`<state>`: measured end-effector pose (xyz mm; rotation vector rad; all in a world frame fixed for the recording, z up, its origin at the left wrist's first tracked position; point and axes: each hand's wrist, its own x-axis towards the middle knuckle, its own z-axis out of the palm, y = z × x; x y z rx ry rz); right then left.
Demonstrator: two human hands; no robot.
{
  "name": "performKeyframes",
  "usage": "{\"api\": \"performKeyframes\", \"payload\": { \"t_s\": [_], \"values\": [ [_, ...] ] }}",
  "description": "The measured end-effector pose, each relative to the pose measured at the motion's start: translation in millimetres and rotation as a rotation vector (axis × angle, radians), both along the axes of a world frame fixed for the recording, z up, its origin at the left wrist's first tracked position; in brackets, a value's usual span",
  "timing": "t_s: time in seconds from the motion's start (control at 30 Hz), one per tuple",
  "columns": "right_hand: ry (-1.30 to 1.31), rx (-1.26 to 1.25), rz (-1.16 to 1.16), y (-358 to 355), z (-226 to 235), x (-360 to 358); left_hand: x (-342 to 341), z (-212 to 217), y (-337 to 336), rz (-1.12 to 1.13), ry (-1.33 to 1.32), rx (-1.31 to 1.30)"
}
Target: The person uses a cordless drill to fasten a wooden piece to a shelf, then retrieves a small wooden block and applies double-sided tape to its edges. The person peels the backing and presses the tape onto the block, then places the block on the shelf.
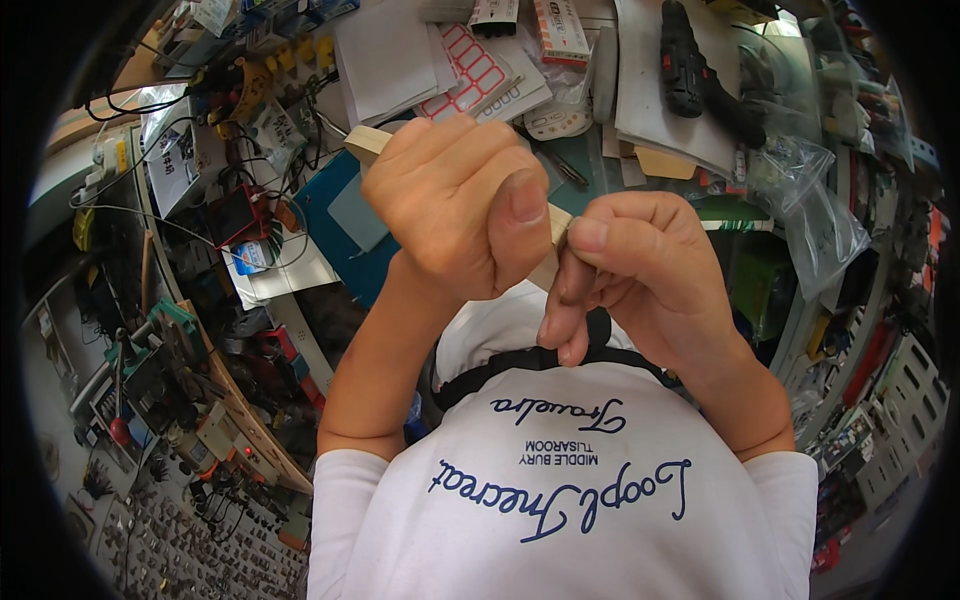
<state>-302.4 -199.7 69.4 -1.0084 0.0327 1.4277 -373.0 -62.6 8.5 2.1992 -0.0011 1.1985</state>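
Observation:
My left hand is wrapped in a fist round a pale wooden bar, held above the bench in front of my chest. One end of the bar sticks out at the upper left of the fist. Its other end shows beside the left thumb. My right hand is closed in a pinch right at that end, thumb against fingers, the fingertips darkened. Whatever lies between those fingertips is too small or hidden to make out.
A teal mat lies behind my left forearm. Papers, a red-outlined label sheet and a black power drill cover the far bench. Clear plastic bags hang at the right. Tools and cables crowd the left side.

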Motion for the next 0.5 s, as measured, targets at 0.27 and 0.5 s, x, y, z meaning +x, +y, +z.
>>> {"api": "performKeyframes", "payload": {
  "t_s": [0.27, 0.5],
  "values": [
    [-0.014, 0.012, 0.018, -1.3, -1.1, 1.3, 0.0, -0.8, -0.6, 0.005, -0.014, -0.018],
    [-0.142, 0.016, -0.015, 0.0, -0.5, -0.3, -3.1, 1.0, -0.2, 0.009, 0.027, -0.025]
  ]
}}
